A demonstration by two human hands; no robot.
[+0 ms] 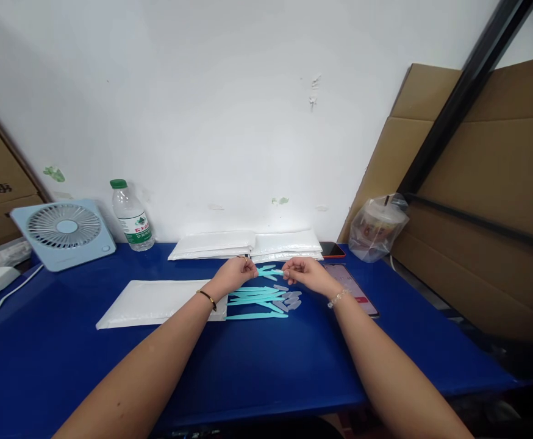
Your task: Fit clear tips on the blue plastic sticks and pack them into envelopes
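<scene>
My left hand [235,274] pinches one end of a slim teal eyebrow razor [270,272]. At its other end, the thumb and fingers of my right hand [311,275] are closed on the tip; whether a cap is between them is too small to tell. Below the hands, several more teal razors [252,299] lie side by side on the table, with one razor [257,316] a little apart at the front. Small clear caps [293,299] are heaped by their right ends. The razors' left ends meet a white padded envelope [157,302], partly covered by my left forearm.
Stacked white envelopes [216,245] lie along the wall on the blue table [257,372]. A phone [353,289] is beside my right wrist, another phone [333,250] behind it. A bagged cup [379,225] stands right; a bottle [132,216] and fan [65,231] stand left.
</scene>
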